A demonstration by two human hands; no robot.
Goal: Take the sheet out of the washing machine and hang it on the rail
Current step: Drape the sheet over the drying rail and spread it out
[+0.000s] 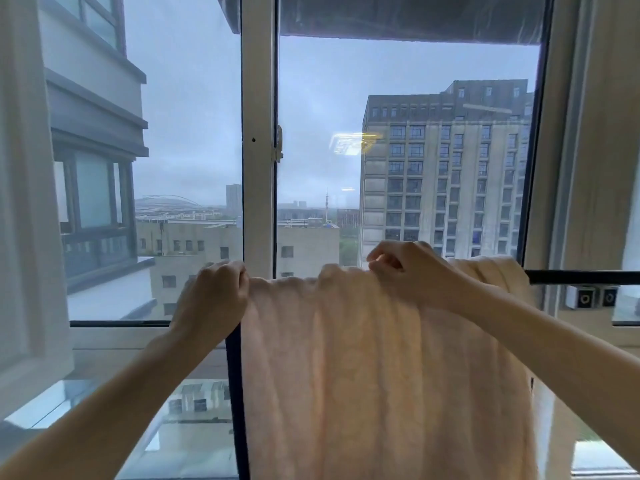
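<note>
Obs., standing behind the person at the window

Nearest: two bare forearms reach up and forward from the lower corners of the view.

Sheet: pale peach, lightly textured, hanging in long vertical folds in front of the glass. Its top edge is draped over the rail, a dark horizontal bar that shows bare only to the right of the cloth. More fabric is bunched on the bar behind the right wrist.

Left hand: curled into a closed fist over the sheet's upper left corner, fingers wrapped down on the cloth where it crosses the bar.

Right hand: on the top edge further right, thumb and fingers drawn together, pinching a small ridge of fabric. Whether this hand also presses on the bar beneath is unclear; the cloth hides it.

Behind: white window frame with a latch on the centre post. Through the panes, a grey high-rise to the right, low rooftops in the middle, overcast sky
</note>
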